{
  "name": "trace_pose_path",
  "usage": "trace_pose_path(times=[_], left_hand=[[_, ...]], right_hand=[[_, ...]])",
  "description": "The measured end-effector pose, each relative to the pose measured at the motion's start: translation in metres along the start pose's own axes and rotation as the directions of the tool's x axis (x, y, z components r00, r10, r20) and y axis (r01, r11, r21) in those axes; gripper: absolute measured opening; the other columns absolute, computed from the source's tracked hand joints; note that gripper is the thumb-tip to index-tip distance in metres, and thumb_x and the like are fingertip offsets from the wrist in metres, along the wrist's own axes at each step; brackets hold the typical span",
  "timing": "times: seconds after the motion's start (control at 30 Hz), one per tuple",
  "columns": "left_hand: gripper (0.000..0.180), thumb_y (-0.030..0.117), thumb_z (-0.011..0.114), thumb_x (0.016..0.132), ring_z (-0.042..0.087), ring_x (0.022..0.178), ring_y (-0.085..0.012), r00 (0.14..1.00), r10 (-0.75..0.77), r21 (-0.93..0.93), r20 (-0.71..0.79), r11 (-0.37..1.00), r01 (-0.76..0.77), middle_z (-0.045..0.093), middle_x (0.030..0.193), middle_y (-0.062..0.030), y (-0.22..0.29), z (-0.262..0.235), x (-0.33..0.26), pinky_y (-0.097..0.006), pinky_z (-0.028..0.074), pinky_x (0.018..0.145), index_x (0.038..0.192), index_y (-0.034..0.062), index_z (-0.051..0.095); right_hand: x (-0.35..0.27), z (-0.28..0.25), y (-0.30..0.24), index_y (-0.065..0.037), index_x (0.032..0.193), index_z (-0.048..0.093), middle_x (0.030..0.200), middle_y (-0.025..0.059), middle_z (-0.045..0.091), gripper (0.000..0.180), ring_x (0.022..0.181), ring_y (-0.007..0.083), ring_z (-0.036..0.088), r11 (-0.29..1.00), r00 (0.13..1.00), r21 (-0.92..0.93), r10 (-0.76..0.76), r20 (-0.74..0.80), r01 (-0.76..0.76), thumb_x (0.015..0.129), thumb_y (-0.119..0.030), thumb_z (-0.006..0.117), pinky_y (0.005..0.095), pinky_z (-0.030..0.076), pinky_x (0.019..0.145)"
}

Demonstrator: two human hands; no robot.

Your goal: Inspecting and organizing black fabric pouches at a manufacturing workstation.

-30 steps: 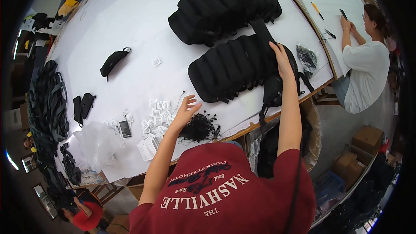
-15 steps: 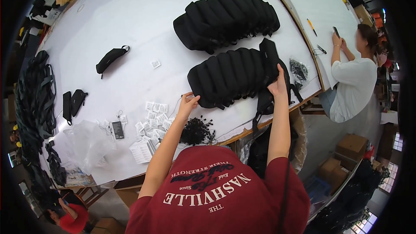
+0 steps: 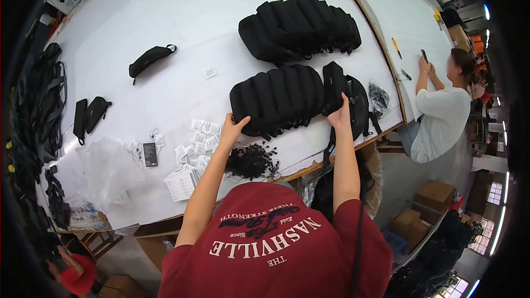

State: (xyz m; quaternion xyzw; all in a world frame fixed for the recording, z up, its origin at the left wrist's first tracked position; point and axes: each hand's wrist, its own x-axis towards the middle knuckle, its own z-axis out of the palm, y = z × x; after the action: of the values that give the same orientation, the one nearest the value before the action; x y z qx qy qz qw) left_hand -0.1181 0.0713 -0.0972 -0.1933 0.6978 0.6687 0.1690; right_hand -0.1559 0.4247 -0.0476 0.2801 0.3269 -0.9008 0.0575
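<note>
A near row of black bags (image 3: pixel 279 96) lies packed side by side on the white table (image 3: pixel 165 11). My left hand (image 3: pixel 234 125) rests with spread fingers against the row's left end. My right hand (image 3: pixel 339 113) grips a black bag (image 3: pixel 335 80) standing at the row's right end, beside another black bag with straps (image 3: pixel 361 105) at the table edge. A second row of black bags (image 3: pixel 301 25) lies farther back. A pile of small black ties (image 3: pixel 251 161) sits just under my left arm.
White paper tags and leaflets (image 3: pixel 190 152) lie left of my left hand, with clear plastic bags (image 3: pixel 107 168) beyond. Small black pouches (image 3: pixel 149 58) and straps (image 3: pixel 41 99) lie at the left. A person in white (image 3: pixel 439 116) works at the right, cardboard boxes (image 3: pixel 433 196) below.
My left hand has moved from the tags and ties up to the left end of the near row. My right hand stays on the bag at the right end.
</note>
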Motion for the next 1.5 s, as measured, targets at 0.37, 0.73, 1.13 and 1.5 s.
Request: trace_pose_path(times=[0.37,0.73,1.13,1.5], left_hand=[[0.062,0.024,0.071,0.076,0.053,0.105,-0.0307,0.918,0.389,0.426,-0.076,0.845,-0.323,0.052,0.114,-0.021,0.026,0.009,-0.009,-0.04,0.042,0.089,0.122,-0.0039,0.042],[0.054,0.029,0.056,0.087,0.034,0.132,-0.0285,0.431,0.726,0.547,0.535,0.091,-0.832,0.038,0.141,-0.0138,0.099,0.157,0.021,-0.042,0.024,0.109,0.133,0.004,0.043],[0.06,0.037,0.053,0.089,0.03,0.135,-0.0273,0.643,0.597,0.748,0.479,0.105,-0.655,0.034,0.146,-0.0102,0.096,0.155,0.013,-0.044,0.02,0.111,0.138,0.0046,0.038],[0.066,0.037,0.073,0.077,0.058,0.096,-0.0228,0.876,-0.163,-0.004,-0.453,0.983,0.181,0.06,0.108,-0.0158,0.025,0.021,-0.003,-0.03,0.044,0.086,0.118,-0.0088,0.05]], right_hand=[[-0.012,0.019,0.03,-0.01,0.124,0.055,0.121,0.0041,0.058,0.055,0.111,0.0225,0.052,0.986,0.97,-0.145,0.051,-0.237,-0.087,0.085,-0.049,0.055,0.0388,0.036,0.098],[0.016,0.017,0.018,-0.015,0.128,0.052,0.124,-0.0017,0.057,0.052,0.111,0.0164,0.052,0.94,0.987,-0.303,0.159,-0.026,-0.16,0.087,-0.048,0.054,0.0332,0.039,0.094],[0.024,-0.007,0.008,0.0,0.126,0.052,0.116,0.0066,0.059,0.044,0.104,0.0154,0.054,0.68,0.997,-0.731,-0.003,0.075,0.056,0.088,-0.02,0.058,0.0263,0.04,0.091],[0.026,0.01,-0.004,-0.001,0.132,0.043,0.123,0.0106,0.054,0.061,0.114,0.0187,0.05,0.621,0.986,-0.777,0.049,0.162,0.097,0.083,-0.028,0.068,0.0281,0.034,0.099]])
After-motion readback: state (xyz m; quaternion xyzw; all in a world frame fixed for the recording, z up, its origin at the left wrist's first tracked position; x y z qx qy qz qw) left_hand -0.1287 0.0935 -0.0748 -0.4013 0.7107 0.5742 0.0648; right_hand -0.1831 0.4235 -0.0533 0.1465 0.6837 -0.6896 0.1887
